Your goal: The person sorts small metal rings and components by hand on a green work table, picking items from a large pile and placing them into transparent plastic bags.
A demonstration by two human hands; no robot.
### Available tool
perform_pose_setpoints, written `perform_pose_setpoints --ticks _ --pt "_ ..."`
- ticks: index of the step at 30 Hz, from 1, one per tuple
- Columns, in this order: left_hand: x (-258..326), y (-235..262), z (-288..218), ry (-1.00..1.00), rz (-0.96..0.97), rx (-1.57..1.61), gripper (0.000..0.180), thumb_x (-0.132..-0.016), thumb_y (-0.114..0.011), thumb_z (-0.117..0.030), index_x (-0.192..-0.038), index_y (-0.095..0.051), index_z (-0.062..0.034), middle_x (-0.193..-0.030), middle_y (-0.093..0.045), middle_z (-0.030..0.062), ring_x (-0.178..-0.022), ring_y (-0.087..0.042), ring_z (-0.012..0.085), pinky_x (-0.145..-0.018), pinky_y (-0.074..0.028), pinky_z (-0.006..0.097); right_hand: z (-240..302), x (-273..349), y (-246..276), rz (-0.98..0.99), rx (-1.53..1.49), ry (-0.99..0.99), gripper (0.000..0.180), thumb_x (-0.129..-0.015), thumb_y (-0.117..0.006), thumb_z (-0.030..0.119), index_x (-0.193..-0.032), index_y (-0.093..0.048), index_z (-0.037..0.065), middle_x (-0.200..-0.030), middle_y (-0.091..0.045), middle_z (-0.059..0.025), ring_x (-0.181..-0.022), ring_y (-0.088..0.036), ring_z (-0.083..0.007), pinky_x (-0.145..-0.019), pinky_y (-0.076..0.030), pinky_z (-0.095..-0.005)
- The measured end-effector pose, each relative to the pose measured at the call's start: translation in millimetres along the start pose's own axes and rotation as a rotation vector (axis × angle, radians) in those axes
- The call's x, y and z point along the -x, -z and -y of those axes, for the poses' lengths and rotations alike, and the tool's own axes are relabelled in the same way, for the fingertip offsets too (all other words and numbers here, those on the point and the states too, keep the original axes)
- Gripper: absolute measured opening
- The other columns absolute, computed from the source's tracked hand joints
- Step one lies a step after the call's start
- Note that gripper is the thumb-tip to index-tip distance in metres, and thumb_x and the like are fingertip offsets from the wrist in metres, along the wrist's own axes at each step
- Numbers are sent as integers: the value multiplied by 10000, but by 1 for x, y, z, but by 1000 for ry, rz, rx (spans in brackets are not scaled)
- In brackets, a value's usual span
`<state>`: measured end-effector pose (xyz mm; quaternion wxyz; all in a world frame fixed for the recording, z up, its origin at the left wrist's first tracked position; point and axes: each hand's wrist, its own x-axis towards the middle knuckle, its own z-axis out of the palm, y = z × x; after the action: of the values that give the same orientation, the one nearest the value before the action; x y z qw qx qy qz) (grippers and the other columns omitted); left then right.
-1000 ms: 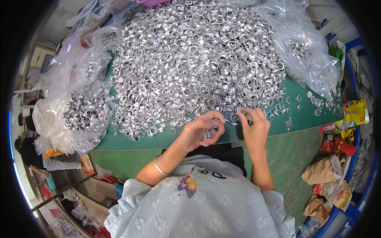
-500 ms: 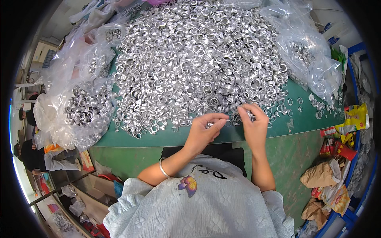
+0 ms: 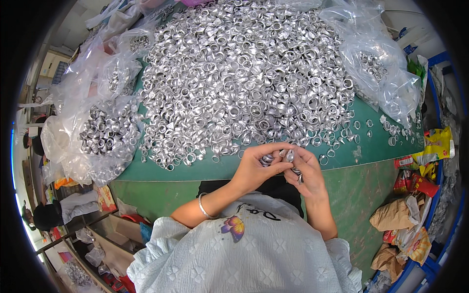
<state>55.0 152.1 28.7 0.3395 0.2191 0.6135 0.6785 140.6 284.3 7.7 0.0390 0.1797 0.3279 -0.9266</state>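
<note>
A broad heap of silver metal rings [image 3: 244,78] covers most of the green tabletop [image 3: 195,171]. Close to the table's near edge my two hands meet, fingertips touching. Several rings sit in the curled fingers of my left hand [image 3: 254,168], which wears a silver bangle at the wrist. My right hand [image 3: 310,178] is closed round more rings, some of them showing between thumb and fingers. One ring [image 3: 289,156] shows at the place where the hands come together. How many each hand holds is partly hidden.
Clear plastic bags of rings lie at the left [image 3: 110,132] and right [image 3: 373,66] of the heap. Loose rings are scattered at the table's right side. Brown paper bags [image 3: 398,215] and snack packets stand below right; wooden shelving [image 3: 115,232] is below left, near another person.
My hands have come together and drawn back from the heap toward me. More rings now show in my fingers. The person at far left has shifted.
</note>
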Motion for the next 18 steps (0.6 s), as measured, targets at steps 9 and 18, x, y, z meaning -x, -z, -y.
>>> perform_pose_setpoints --ticks 9,18 --pt "-7 17 10 504 253 1178 242 -882 -441 -235 -910 -507 -3 -651 -488 61 -429 -359 74 -348 -227 189 13 7 8 -247 405 196 198 -890 -534 148 -799 -601 -14 -541 -493 -7 -412 -385 -32 -356 -255 -175" --pt "-18 14 20 444 207 788 349 -915 -484 -289 -915 -589 43 -779 -554 103 -466 -406 88 -350 -265 185 65 -30 37 -760 1165 791 201 -765 -666 123 -913 -632 -9 -662 -566 -43 -557 -503 -127 -543 -403 -263"
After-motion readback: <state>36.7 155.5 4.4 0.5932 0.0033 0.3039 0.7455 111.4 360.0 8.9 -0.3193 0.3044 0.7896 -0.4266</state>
